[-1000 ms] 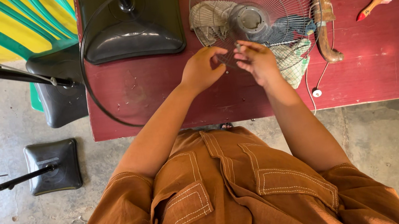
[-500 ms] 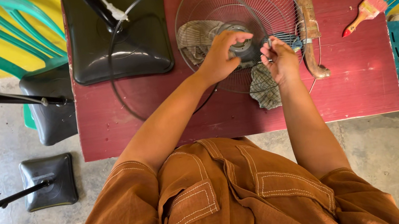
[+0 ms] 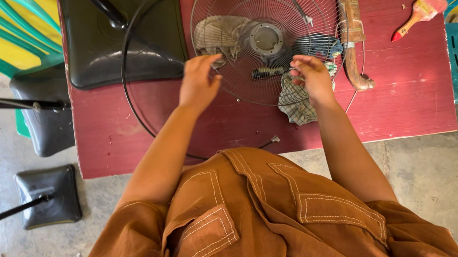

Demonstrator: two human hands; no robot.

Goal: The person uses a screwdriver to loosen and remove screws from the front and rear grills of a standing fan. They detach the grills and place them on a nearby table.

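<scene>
steadying the wire fan guard flat on the red tabletop.
my left hand rests open-fingered on its rim; right hand fingers curl near the cloth; i'd keep even pressure.

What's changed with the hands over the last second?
The left hand and right hand, close together a second ago, have spread apart to opposite edges of the wire fan guard. The paintbrush and red table look unchanged.
</scene>
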